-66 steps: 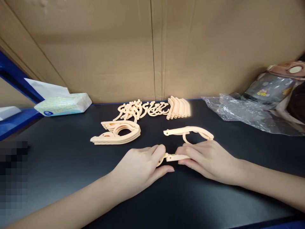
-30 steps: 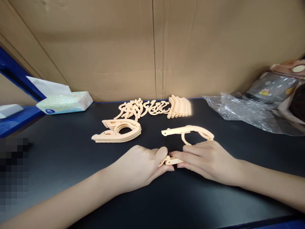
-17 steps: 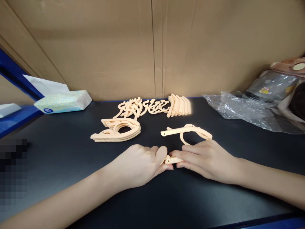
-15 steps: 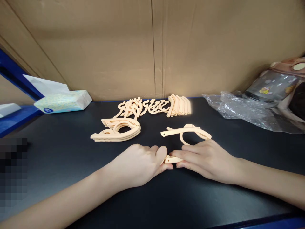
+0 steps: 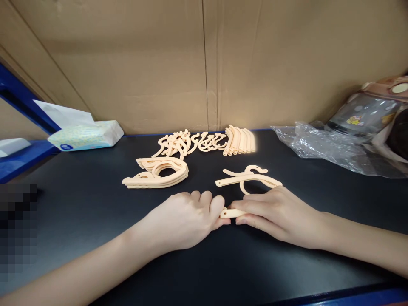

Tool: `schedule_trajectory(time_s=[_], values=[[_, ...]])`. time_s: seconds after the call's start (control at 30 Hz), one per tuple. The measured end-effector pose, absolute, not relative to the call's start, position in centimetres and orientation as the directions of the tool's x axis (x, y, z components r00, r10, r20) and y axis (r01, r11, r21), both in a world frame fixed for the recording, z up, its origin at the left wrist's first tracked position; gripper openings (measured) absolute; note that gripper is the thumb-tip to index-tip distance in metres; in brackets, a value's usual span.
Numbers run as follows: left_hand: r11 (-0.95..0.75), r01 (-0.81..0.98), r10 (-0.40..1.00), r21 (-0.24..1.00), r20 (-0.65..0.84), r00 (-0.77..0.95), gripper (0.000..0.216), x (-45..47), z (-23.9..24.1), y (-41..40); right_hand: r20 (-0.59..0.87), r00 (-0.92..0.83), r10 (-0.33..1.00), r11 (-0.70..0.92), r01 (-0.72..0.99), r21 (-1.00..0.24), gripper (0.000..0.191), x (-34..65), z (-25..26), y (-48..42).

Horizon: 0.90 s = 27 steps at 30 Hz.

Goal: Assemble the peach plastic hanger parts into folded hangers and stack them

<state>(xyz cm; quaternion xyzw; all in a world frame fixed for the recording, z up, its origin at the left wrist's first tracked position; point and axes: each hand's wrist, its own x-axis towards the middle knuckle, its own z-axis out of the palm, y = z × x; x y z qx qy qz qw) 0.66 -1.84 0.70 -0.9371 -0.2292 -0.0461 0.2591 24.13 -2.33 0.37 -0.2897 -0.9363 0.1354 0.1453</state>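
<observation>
My right hand (image 5: 283, 216) pinches a cream hanger arm (image 5: 232, 213) between thumb and fingers; a small hole shows near its end. My left hand (image 5: 188, 219) is closed in a fist at that same end, its thumb beneath. A hanger piece is in its grip, mostly covered by the fingers. Just beyond my right hand lie a loose hanger arm (image 5: 248, 180) and a curved hook piece (image 5: 242, 187), crossing each other. To the left sits a stack of folded hangers (image 5: 156, 183).
At the back lie a heap of hooks (image 5: 174, 143) and a row of hanger arms (image 5: 240, 140). A tissue pack (image 5: 86, 136) stands at the left. Clear plastic wrap (image 5: 312, 142) and a transparent bag (image 5: 360, 114) are at the right. Cardboard (image 5: 143, 63) walls the back.
Both hands stay almost in place. The joint between the held pieces has turned slightly, and less of the left piece shows. The loose arm beyond my right hand has shifted a little lower.
</observation>
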Motion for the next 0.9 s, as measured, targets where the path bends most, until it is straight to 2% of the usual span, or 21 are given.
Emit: schedule_trajectory(time_s=[0.13,0.37,0.6,0.67,0.9], values=[[-0.750,0.455,0.390,-0.481,0.234,0.890,0.038,0.71,0.71,-1.88,0.180,-0.787,0.590,0.781,0.501,-0.372,0.037,24.13,0.56,-2.24],[-0.787,0.471,0.402,-0.398,0.249,0.881,0.036,0.83,0.45,-1.88,0.149,-0.796,0.587,0.786,0.516,-0.340,0.037,24.19,0.44,-2.02],[-0.842,0.513,0.475,-0.165,0.226,0.851,0.038,0.71,0.02,-1.69,0.124,-0.806,0.579,0.794,0.523,-0.310,0.033,24.18,0.39,-1.82],[-0.848,0.513,0.475,-0.133,0.237,0.847,0.038,0.68,-0.05,-1.61,0.128,-0.808,0.576,0.797,0.520,-0.307,0.033,24.19,0.38,-1.82],[-0.855,0.478,0.417,-0.201,0.283,0.864,0.034,0.61,-0.05,-1.79,0.120,-0.815,0.567,0.803,0.515,-0.299,0.031,24.30,0.25,-1.79]])
